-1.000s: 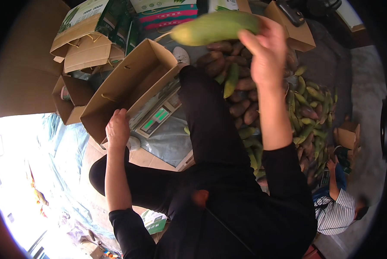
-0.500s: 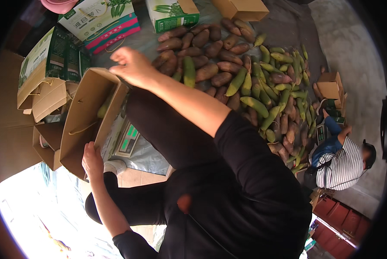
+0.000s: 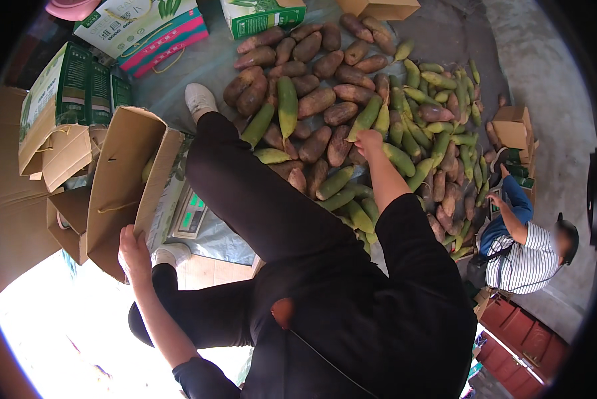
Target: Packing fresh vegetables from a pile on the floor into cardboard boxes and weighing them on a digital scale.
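Nearest, at the lower left, the left hand (image 3: 133, 253) grips the near bottom edge of an open brown cardboard box (image 3: 122, 183) with a string handle. The fingers curl over the rim and the bare forearm runs down toward the lower edge. The box is tilted, its mouth turned to the right, and it stands on the floor among other folded brown cartons (image 3: 59, 159). Just right of it a small digital scale with a green display (image 3: 190, 214) lies on a grey-blue plastic sheet (image 3: 225, 243). The person's black-trousered leg crosses above the sheet, ending in a white shoe (image 3: 198, 100) farther off.

Farther out and to the right, the right hand (image 3: 368, 141) reaches down at the end of an outstretched arm in a black sleeve. It rests on a heap of long green and brown-husked shoots (image 3: 325, 106) spread over the floor. The fingers point down into the heap; whether they clasp a piece cannot be told.

At the far right another person in a striped shirt (image 3: 528, 263) crouches beside the heap near small brown boxes (image 3: 514, 126). Farthest away, printed green and pink cartons (image 3: 145, 26) line the top edge.
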{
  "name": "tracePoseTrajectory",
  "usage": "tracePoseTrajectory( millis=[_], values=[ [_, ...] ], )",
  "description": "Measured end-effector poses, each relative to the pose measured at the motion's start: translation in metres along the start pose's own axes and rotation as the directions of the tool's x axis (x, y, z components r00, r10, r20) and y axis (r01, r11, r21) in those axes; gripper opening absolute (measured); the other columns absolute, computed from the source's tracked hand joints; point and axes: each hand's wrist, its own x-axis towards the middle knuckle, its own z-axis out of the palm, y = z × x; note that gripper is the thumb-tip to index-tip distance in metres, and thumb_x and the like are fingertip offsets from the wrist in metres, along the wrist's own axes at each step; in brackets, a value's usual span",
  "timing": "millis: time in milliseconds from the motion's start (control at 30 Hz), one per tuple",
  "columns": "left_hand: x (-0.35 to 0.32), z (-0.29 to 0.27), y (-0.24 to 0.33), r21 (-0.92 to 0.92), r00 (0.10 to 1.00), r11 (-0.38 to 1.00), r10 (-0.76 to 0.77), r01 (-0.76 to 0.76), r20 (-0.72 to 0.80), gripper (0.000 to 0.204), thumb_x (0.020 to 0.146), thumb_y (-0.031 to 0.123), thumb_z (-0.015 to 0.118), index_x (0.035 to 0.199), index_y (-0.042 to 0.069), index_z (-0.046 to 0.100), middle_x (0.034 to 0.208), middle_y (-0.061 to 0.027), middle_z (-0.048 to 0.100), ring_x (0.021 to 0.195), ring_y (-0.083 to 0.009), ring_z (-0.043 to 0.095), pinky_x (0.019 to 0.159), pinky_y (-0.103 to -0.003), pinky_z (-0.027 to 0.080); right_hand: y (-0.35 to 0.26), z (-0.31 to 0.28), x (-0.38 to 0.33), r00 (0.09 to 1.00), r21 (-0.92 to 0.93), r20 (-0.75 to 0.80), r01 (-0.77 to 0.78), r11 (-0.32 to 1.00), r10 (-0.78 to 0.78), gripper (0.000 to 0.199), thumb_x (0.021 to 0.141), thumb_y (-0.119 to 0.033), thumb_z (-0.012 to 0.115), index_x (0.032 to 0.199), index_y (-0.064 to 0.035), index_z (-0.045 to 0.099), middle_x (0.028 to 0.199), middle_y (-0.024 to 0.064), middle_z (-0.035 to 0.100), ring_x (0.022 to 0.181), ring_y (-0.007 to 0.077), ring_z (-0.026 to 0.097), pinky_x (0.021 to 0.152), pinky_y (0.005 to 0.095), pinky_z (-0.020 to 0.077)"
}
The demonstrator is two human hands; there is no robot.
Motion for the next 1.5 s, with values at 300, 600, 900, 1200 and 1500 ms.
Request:
tracePoseTrajectory(
  millis=[300, 600, 900, 1200, 1500],
  values=[
    [0.011, 0.013, 0.009, -0.086, 0.999, 0.995, 0.054, -0.054, -0.003, 0.013, 0.08, 0.005, 0.051, 0.092, 0.002, 0.051, 0.086, -0.0162, 0.052, 0.078, -0.038, 0.055, 0.065, -0.044, 0.044, 0.006, -0.014, 0.017, 0.965, 0.25, -0.112, -0.202, 0.947, 0.236, 0.032, 0.076, -0.026, 0.074, 0.095, -0.0071, 0.058, 0.089, 0.0079, 0.056, 0.078, 0.0229, 0.057, 0.069, 0.0415, 0.0479],
    [0.013, 0.012, 0.017, -0.106, 0.998, 0.993, 0.052, -0.054, -0.025, 0.013, 0.079, 0.003, 0.052, 0.093, 0.002, 0.053, 0.086, -0.0154, 0.053, 0.076, -0.0372, 0.055, 0.064, -0.043, 0.044, 0.012, -0.005, 0.045, 0.95, 0.429, -0.095, -0.229, 0.874, 0.296, 0.032, 0.073, -0.024, 0.078, 0.095, -0.0104, 0.059, 0.085, 0.0051, 0.06, 0.072, 0.0195, 0.057, 0.065, 0.0352, 0.0454],
    [0.016, 0.008, 0.019, -0.075, 1.0, 0.997, 0.023, -0.023, -0.002, 0.014, 0.08, 0.005, 0.055, 0.094, 0.003, 0.053, 0.089, -0.0154, 0.055, 0.079, -0.0375, 0.057, 0.066, -0.044, 0.045, -0.001, -0.006, 0.021, 0.94, 0.623, 0.276, -0.333, 0.707, 0.2, 0.027, 0.078, -0.033, 0.072, 0.091, -0.013, 0.06, 0.084, 0.0023, 0.063, 0.068, 0.0143, 0.057, 0.061, 0.0282, 0.0415],
    [0.013, 0.0, 0.022, -0.043, 0.999, 0.998, -0.039, 0.04, 0.038, 0.015, 0.077, 0.004, 0.06, 0.091, 0.005, 0.054, 0.089, -0.0137, 0.055, 0.084, -0.0361, 0.057, 0.069, -0.043, 0.047, -0.085, 0.006, -0.131, 0.737, 0.529, 0.6, -0.072, 0.846, -0.312, 0.025, 0.081, -0.029, 0.068, 0.095, -0.0092, 0.061, 0.085, 0.0024, 0.065, 0.072, 0.0092, 0.059, 0.057, 0.022, 0.0418],
    [0.007, -0.002, 0.015, -0.022, 0.998, 0.998, -0.055, 0.055, 0.023, 0.015, 0.077, 0.006, 0.061, 0.091, 0.005, 0.055, 0.09, -0.0135, 0.057, 0.085, -0.0358, 0.058, 0.069, -0.044, 0.047, -0.151, 0.044, -0.319, 0.16, 0.457, 0.877, 0.011, 0.889, -0.453, 0.032, 0.084, -0.026, 0.063, 0.101, 0.0012, 0.059, 0.088, 0.0122, 0.063, 0.065, 0.0077, 0.05, 0.054, 0.0197, 0.0377]
  ],
)
